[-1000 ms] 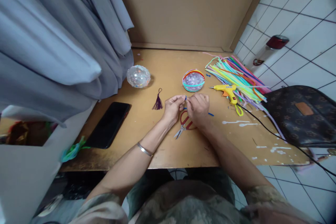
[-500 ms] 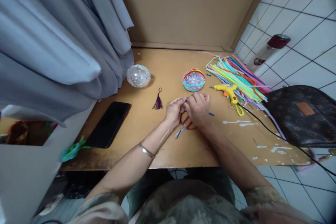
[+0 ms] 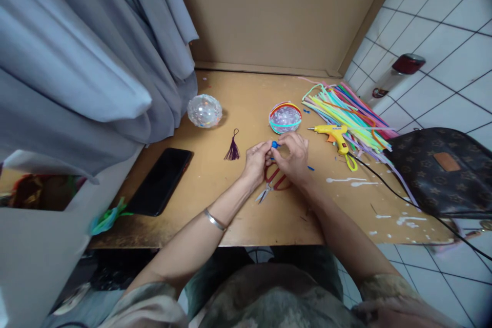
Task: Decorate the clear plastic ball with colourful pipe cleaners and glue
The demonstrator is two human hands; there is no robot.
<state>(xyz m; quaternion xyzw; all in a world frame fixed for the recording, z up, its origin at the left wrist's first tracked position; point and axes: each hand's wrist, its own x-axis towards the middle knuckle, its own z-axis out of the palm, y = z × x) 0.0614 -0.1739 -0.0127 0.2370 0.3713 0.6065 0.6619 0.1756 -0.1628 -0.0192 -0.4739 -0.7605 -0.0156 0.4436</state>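
My left hand (image 3: 255, 160) pinches a small blue coil (image 3: 274, 144), which looks like wound pipe cleaner, between thumb and fingers. Curled around its other side is my right hand (image 3: 292, 158), thumb and index finger at the coil. A blue pipe cleaner end (image 3: 310, 168) pokes out beyond the right hand. Beneath both hands lie scissors (image 3: 266, 192) with red handles, partly hidden. Just past the hands sits a clear speckled ball (image 3: 285, 122) banded in red, yellow and turquoise. To the left rests a dark purple tassel (image 3: 232, 149) with a loop.
Another clear ball (image 3: 205, 111) and a black phone (image 3: 159, 182) are on the left. At right are a yellow glue gun (image 3: 332, 136) with a trailing cord, a heap of coloured pipe cleaners (image 3: 353, 113), dried glue streaks and a brown bag (image 3: 442, 174).
The fingers of my right hand have lifted and opened slightly, so the blue coil shows more plainly. My left hand keeps its pinch in nearly the same place.
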